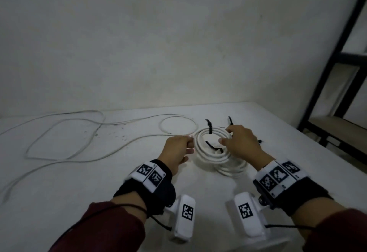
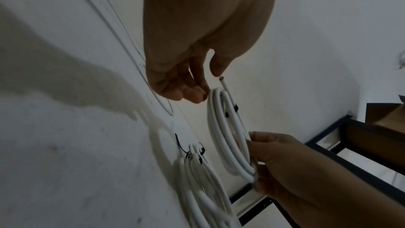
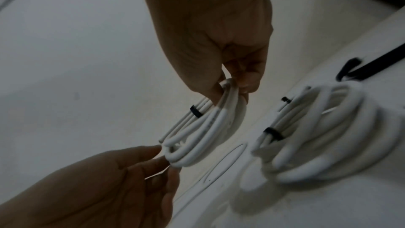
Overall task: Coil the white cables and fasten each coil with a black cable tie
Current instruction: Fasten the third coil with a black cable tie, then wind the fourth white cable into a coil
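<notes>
Two hands on one white cable coil (image 1: 210,144), held off the table (image 1: 258,124). R hand (image 1: 243,145) pinches coil's right rim; L hand (image 1: 177,150) fingers loose, touching left rim. Coil tilted, black tie (image 1: 209,127) at far edge. Tied coils (image 1: 232,167) lie below-right.

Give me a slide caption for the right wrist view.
Right hand pinches a tied white coil while left hand touches its lower edge.
</notes>
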